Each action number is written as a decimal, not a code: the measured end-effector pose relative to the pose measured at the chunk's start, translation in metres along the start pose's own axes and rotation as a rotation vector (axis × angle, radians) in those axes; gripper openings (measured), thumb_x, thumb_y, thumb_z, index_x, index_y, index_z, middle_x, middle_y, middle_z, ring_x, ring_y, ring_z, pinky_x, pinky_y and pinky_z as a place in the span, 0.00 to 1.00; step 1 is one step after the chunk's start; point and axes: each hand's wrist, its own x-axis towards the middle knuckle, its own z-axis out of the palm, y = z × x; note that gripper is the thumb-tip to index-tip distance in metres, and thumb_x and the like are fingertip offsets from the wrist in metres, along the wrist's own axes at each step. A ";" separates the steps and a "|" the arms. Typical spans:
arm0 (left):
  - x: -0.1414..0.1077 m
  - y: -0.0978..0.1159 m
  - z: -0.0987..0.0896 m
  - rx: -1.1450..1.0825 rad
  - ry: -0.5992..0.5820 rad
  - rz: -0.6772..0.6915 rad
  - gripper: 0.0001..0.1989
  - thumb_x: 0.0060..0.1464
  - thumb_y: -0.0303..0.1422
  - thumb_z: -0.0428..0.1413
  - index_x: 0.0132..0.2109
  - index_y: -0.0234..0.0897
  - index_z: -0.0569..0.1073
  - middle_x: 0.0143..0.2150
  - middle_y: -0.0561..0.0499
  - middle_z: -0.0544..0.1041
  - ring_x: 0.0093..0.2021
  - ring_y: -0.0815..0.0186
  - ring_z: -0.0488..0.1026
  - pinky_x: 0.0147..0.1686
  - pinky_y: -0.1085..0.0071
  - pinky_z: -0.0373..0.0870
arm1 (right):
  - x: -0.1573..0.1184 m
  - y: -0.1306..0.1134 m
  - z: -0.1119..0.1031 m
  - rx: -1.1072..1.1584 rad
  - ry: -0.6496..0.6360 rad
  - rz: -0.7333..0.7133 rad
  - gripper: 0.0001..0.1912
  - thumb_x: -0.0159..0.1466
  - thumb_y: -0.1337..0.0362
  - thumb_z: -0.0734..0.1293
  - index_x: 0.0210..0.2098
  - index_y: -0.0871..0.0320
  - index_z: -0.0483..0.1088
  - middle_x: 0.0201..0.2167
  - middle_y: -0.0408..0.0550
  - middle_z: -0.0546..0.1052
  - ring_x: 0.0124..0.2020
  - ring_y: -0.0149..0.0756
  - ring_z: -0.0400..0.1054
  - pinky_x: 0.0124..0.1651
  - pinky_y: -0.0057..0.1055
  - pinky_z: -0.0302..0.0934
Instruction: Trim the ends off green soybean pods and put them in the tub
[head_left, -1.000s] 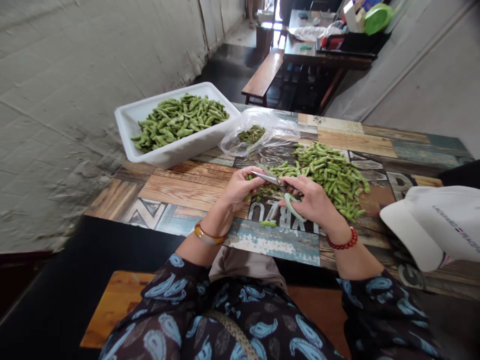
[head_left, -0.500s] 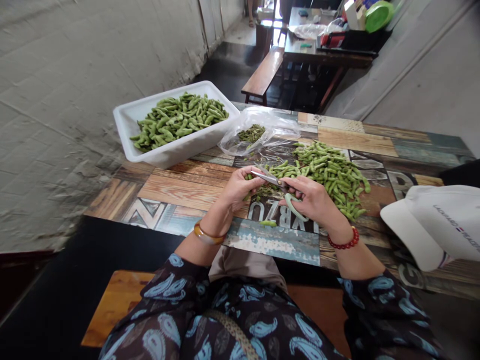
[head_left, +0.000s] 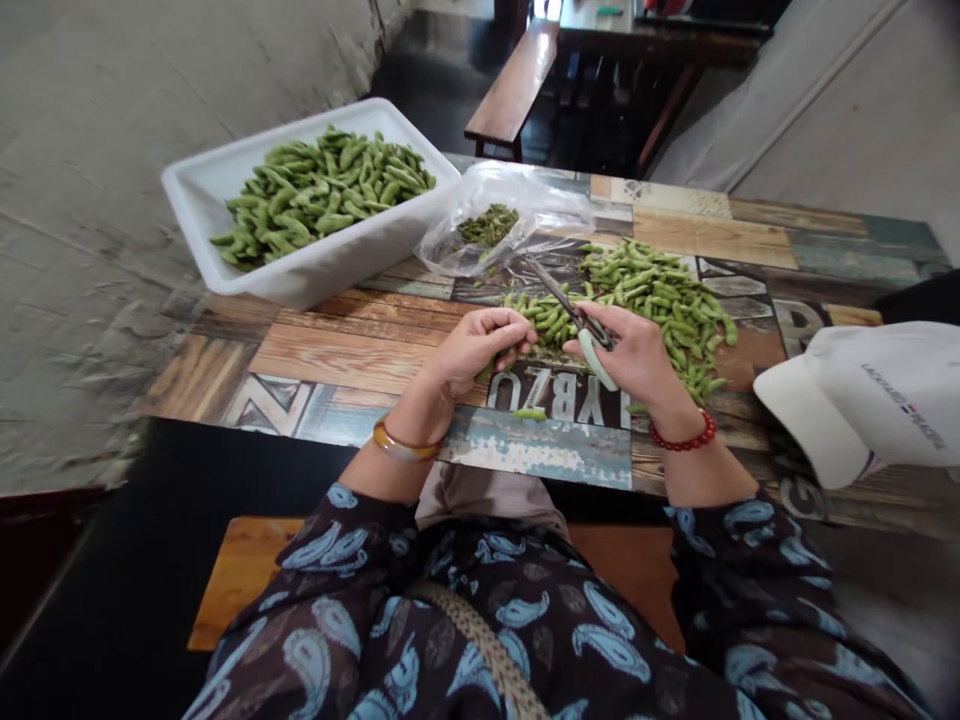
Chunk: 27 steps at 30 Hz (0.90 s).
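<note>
My right hand grips a pair of scissors with pale green handles, its blades pointing up and left, away from my left hand. The blades look nearly together. My left hand is closed, fingers curled, with a bit of green edamame pod showing under the palm; the rest is hidden by the fingers. Beyond and beside my right hand spreads a pile of edamame pods on the table. A single loose pod lies near the table's front edge.
A white tub heaped with edamame stands at the back left by the wall. Beside it, a clear plastic bag holds small green trimmings. A white cap lies at the right. Behind the table is a wooden bench.
The scissors have drawn away from my left hand and turned to point more upward. My left fingers have curled in. The view has tilted down, shifting the table up in the picture.
</note>
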 end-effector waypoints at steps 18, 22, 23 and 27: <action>-0.019 0.000 0.020 0.800 -0.323 0.032 0.08 0.39 0.23 0.64 0.23 0.38 0.72 0.22 0.54 0.70 0.24 0.70 0.60 0.25 0.71 0.51 | 0.001 -0.006 -0.008 0.035 -0.020 -0.010 0.20 0.63 0.57 0.70 0.53 0.54 0.74 0.45 0.49 0.80 0.47 0.45 0.75 0.53 0.42 0.69; -0.014 0.009 0.017 0.695 -0.244 0.063 0.08 0.45 0.29 0.64 0.25 0.36 0.71 0.23 0.55 0.68 0.25 0.71 0.60 0.27 0.73 0.53 | 0.002 -0.007 -0.007 0.063 0.029 -0.045 0.21 0.61 0.55 0.72 0.52 0.55 0.74 0.44 0.50 0.81 0.45 0.44 0.75 0.51 0.41 0.70; -0.012 0.012 0.014 0.608 -0.195 0.058 0.09 0.47 0.32 0.64 0.27 0.35 0.71 0.23 0.55 0.67 0.25 0.72 0.59 0.26 0.73 0.53 | 0.002 -0.007 -0.007 0.071 0.042 -0.046 0.21 0.61 0.55 0.72 0.52 0.55 0.74 0.44 0.50 0.81 0.44 0.44 0.76 0.51 0.41 0.70; -0.001 0.019 0.005 0.118 0.014 0.008 0.19 0.50 0.44 0.64 0.32 0.36 0.65 0.21 0.60 0.62 0.18 0.77 0.53 0.21 0.76 0.48 | 0.003 -0.007 -0.004 0.095 0.075 -0.037 0.21 0.60 0.56 0.72 0.52 0.54 0.74 0.43 0.51 0.81 0.42 0.44 0.76 0.48 0.40 0.71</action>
